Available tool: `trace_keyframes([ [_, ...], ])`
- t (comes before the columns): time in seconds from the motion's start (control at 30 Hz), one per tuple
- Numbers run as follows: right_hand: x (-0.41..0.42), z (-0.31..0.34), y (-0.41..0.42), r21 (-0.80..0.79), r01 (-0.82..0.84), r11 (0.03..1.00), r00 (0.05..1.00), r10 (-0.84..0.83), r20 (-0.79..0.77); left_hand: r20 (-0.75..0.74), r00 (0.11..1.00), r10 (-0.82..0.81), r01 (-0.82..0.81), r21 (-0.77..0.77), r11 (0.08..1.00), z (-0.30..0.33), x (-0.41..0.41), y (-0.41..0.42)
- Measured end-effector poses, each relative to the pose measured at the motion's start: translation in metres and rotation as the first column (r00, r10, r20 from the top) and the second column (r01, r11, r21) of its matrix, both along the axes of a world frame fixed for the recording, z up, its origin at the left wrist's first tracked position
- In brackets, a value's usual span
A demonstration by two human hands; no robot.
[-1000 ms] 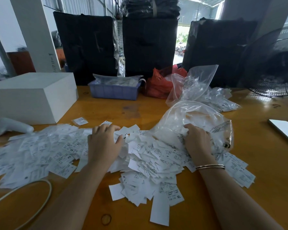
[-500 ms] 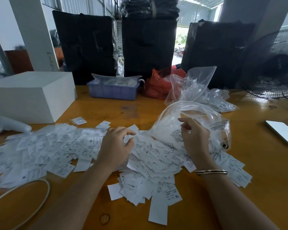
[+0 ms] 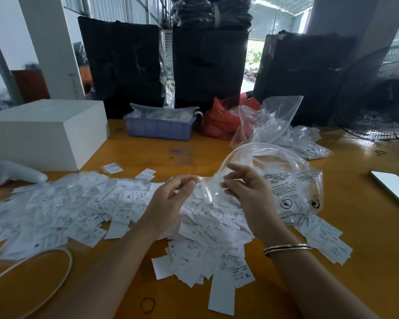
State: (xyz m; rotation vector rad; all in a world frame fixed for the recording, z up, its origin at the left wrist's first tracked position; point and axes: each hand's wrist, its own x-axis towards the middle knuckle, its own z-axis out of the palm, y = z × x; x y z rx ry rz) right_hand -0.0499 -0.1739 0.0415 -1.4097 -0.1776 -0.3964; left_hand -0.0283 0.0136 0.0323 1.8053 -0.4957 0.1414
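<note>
A wide heap of small white size labels point(image 3: 83, 210) covers the wooden table point(image 3: 366, 261) in front of me. A clear plastic bag point(image 3: 290, 187) with black print is lifted above the heap's right part, its mouth turned toward me. My left hand point(image 3: 168, 201) pinches the near left edge of the bag's mouth. My right hand point(image 3: 249, 189), with bangles on the wrist, grips the right side of the mouth. The bag looks nearly empty.
A white box point(image 3: 44, 132) and a white controller point(image 3: 14, 173) sit at the left. A blue crate point(image 3: 159, 127), a red bag point(image 3: 226, 118) and more clear bags point(image 3: 274, 120) stand behind. A phone point(image 3: 394, 187) lies right, a fan point(image 3: 382, 95) far right, a cable point(image 3: 55, 272) near left.
Both hands rose off the label heap. The right one lifted the clear bag, and the left one came across to take the edge of its mouth.
</note>
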Motion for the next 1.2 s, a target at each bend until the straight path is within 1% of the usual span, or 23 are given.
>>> trace_keyframes([
  [0.03,0.0,-0.001,0.002,-0.036,-0.011,0.999,1.0,0.011,-0.002,-0.04,0.998,-0.052,0.051,-0.029,0.998,0.0,-0.001,0.0],
  [0.1,0.001,-0.003,0.004,-0.16,0.002,0.987,1.0,0.0,0.013,-0.139,0.98,-0.145,0.129,-0.117,0.985,-0.001,-0.001,-0.001],
  [0.13,0.002,-0.004,0.004,-0.225,0.012,0.974,1.0,-0.008,0.022,-0.179,0.969,-0.172,0.147,-0.144,0.979,-0.001,-0.002,-0.001],
  [0.17,0.001,-0.004,0.005,-0.277,0.019,0.961,0.999,-0.011,0.03,-0.202,0.964,-0.174,0.148,-0.135,0.98,0.0,-0.002,-0.002],
  [0.27,-0.001,-0.001,0.005,-0.377,0.038,0.925,0.999,-0.021,0.049,-0.212,0.975,-0.062,0.052,-0.05,0.997,-0.003,-0.002,-0.008],
  [0.3,-0.002,0.002,0.003,-0.421,0.06,0.905,0.997,-0.038,0.061,-0.215,0.976,-0.029,0.016,-0.058,0.998,-0.004,-0.001,-0.009],
  [0.33,-0.003,0.006,0.0,-0.492,0.096,0.865,0.995,-0.065,0.08,-0.229,0.973,-0.014,-0.007,-0.091,0.996,-0.005,0.0,-0.009],
  [0.37,-0.004,0.01,-0.006,-0.587,0.131,0.799,0.991,-0.093,0.094,-0.253,0.967,-0.015,-0.023,-0.145,0.989,-0.006,0.001,-0.008],
  [0.4,-0.005,0.014,-0.013,-0.689,0.14,0.711,0.99,-0.109,0.088,-0.275,0.961,-0.017,-0.04,-0.202,0.979,-0.006,0.002,-0.006],
  [0.43,-0.006,0.018,-0.02,-0.784,0.106,0.611,0.993,-0.112,0.046,-0.285,0.958,-0.007,-0.064,-0.239,0.969,-0.006,0.003,-0.005],
  [0.5,-0.007,0.022,-0.032,-0.913,-0.046,0.406,0.987,-0.124,-0.105,-0.277,0.96,0.031,-0.107,-0.264,0.959,-0.006,0.004,-0.003],
  [0.57,-0.008,0.021,-0.038,-0.96,-0.16,0.231,0.963,-0.179,-0.204,-0.266,0.962,0.062,-0.139,-0.281,0.95,-0.007,0.005,-0.004],
  [0.6,-0.008,0.019,-0.038,-0.967,-0.194,0.165,0.951,-0.211,-0.226,-0.262,0.962,0.083,-0.159,-0.282,0.946,-0.007,0.006,-0.005],
  [0.67,-0.007,0.016,-0.037,-0.965,-0.252,0.068,0.93,-0.26,-0.261,-0.249,0.96,0.13,-0.196,-0.264,0.944,-0.009,0.008,-0.005],
  [0.7,-0.007,0.013,-0.036,-0.961,-0.273,0.04,0.923,-0.272,-0.274,-0.238,0.96,0.146,-0.205,-0.247,0.947,-0.009,0.008,-0.004],
  [0.77,-0.008,0.012,-0.034,-0.959,-0.281,0.032,0.92,-0.274,-0.279,-0.218,0.965,0.147,-0.197,-0.229,0.953,-0.01,0.008,-0.002],
  [0.87,-0.01,0.015,-0.033,-0.972,-0.228,0.063,0.933,-0.27,-0.237,-0.199,0.969,0.146,-0.187,-0.203,0.961,-0.01,0.007,-0.003],
  [1.0,-0.009,0.018,-0.03,-0.998,-0.04,0.056,0.948,-0.312,-0.055,-0.17,0.968,0.184,-0.215,-0.183,0.959,-0.008,0.007,-0.003],
  [1.03,-0.009,0.018,-0.03,-0.997,0.013,0.07,0.95,-0.313,-0.009,-0.168,0.967,0.191,-0.221,-0.185,0.957,-0.008,0.007,-0.003],
  [1.07,-0.008,0.018,-0.029,-0.992,0.064,0.112,0.952,-0.305,0.027,-0.166,0.967,0.194,-0.224,-0.184,0.957,-0.008,0.007,-0.003],
  [1.1,-0.008,0.018,-0.028,-0.977,0.11,0.185,0.956,-0.29,0.052,-0.165,0.967,0.194,-0.223,-0.18,0.958,-0.007,0.006,-0.003],
  [1.2,-0.008,0.017,-0.021,-0.847,0.204,0.49,0.968,-0.229,0.101,-0.152,0.971,0.186,-0.208,-0.152,0.966,-0.008,0.006,-0.002],
])
